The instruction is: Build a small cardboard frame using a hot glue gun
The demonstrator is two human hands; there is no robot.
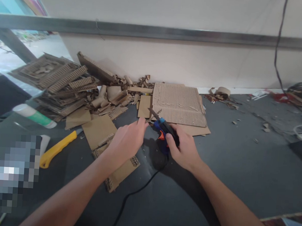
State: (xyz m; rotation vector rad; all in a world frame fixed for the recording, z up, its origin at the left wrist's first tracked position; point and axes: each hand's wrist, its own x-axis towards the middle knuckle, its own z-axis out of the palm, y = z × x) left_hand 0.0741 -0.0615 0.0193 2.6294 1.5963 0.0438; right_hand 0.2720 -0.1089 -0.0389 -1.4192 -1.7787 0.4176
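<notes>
My right hand (186,147) is wrapped round a black craft knife (169,129) with a blue collar. Its bare blade points up and to the left. My left hand (127,140) is closed in a pinch close to the blade, on a small brown cardboard scrap (149,119) that shows only in part. Just under the knife is a dark blue glue gun (158,126) with an orange trigger, partly hidden by my right hand. Behind both hands lies a ribbed cardboard sheet (179,104) on flat cardboard.
Stacked cardboard pieces (63,80) and torn scraps (113,93) fill the back left. A yellow cutter (58,150) and a white-green tube (34,115) lie left. Cut cardboard pieces (123,174) sit under my left forearm. A black cord (136,193) runs towards the front.
</notes>
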